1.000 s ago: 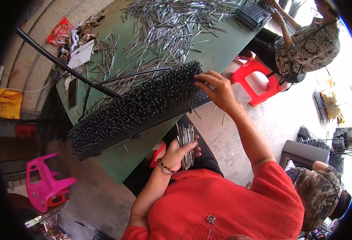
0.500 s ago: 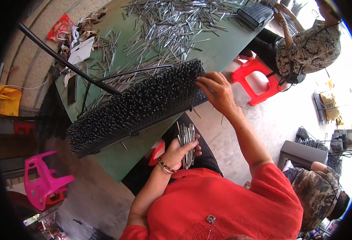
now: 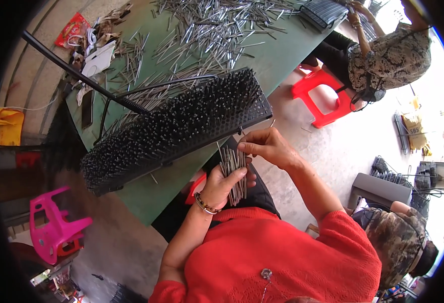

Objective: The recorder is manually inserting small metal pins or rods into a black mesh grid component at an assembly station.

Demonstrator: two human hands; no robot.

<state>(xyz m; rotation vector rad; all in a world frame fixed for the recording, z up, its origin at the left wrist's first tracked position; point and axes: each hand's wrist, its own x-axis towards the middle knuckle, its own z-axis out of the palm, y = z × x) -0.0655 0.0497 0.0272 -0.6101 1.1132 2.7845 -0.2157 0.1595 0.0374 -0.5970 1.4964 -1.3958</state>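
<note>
My left hand (image 3: 221, 186) is closed around a bundle of thin metal rods (image 3: 233, 174), held upright over my lap. At the bundle's upper ends, my right hand (image 3: 270, 148) pinches with thumb and forefinger at a rod; the fingertips partly hide it. Just beyond both hands lies a long black perforated rack (image 3: 255, 112), tilted on the near part of the table. Dense dark pegs (image 3: 181, 118) stick up from most of it, while its right end shows bare holes. A black bar frame (image 3: 80, 76) reaches over its far side.
Loose metal rods (image 3: 212, 30) cover much of the green table (image 3: 267, 58). A phone (image 3: 87, 108) lies near its left edge. A red stool (image 3: 323, 98) and a co-worker (image 3: 388, 63) are at the right; another person (image 3: 399, 235) is below. A pink stool (image 3: 55, 227) stands left.
My right hand has left the rack's right end and come down to the rod bundle, uncovering the bare holes. The left hand still holds the bundle, slightly higher.
</note>
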